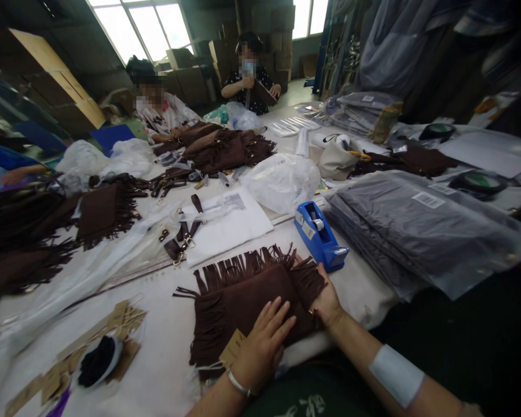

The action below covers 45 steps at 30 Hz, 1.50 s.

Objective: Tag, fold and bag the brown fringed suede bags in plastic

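Note:
A dark brown fringed bag (252, 289) lies flat at the table's front edge, its fringe spread along the far side and both ends. My left hand (267, 339) rests on the near part of the bag with fingers stretched out. A tan paper tag (233, 347) shows beside that hand, at the bag's lower left. My right hand (327, 298) grips the right end of the bag, with the thumb on the fringe and the other fingers mostly hidden behind it. Just beyond it stands a blue tape dispenser (319, 234).
Packed grey plastic bags (417, 220) lie to the right. Brown straps with metal clips (184, 234) and a white plastic sleeve (234, 223) are ahead. Tan tags (121, 321) lie at left. More fringed bags (226, 150) are heaped farther back, near two people across the table.

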Available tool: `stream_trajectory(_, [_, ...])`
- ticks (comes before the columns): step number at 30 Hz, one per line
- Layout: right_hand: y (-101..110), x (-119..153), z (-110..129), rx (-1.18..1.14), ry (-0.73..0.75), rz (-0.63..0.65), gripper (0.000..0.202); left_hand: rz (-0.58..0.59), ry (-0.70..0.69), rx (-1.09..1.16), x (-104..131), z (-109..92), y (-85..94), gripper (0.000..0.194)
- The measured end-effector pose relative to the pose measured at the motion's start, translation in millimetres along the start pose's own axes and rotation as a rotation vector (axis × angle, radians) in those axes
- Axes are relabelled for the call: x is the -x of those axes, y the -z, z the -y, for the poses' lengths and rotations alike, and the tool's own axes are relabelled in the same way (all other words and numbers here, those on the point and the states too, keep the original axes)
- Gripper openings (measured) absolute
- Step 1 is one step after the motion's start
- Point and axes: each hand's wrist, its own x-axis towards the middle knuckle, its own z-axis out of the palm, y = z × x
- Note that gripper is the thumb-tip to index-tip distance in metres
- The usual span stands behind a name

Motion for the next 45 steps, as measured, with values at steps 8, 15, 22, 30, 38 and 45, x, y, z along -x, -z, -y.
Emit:
stream_trajectory(8, [-44, 13, -10, 1.216, 0.432, 0.333, 0.051, 0.145, 0.125, 0.649, 2, -23, 34.4, 0.023])
stream_trajectory(15, [-55, 31, 0, 1.410, 0.592, 0.694, 0.049, 0.052, 0.393, 0.809, 40, -15, 87.0, 0.027])
stream_trajectory(22, [14, 31, 24, 0.463, 0.040, -0.038, 0.042, -0.590, 1.151, 1.025, 143, 98, 101.7, 0.061])
stream_trajectory(30, [1, -62, 31, 0.059, -0.749, 0.274, 0.047, -0.274, 1.107, 1.612, 103, 144, 101.1, 0.047])
stream_trajectory(38, [-40, -117, 5, -0.201, -1.028, 0.501, 0.041, 0.125, 0.972, 1.883, 28, 183, 85.4, 0.040])
stream_trajectory(45, [-49, -142, 5, -0.044, -0.970, 0.632, 0.044, 0.230, 0.709, 1.884, -21, 192, 83.6, 0.041])
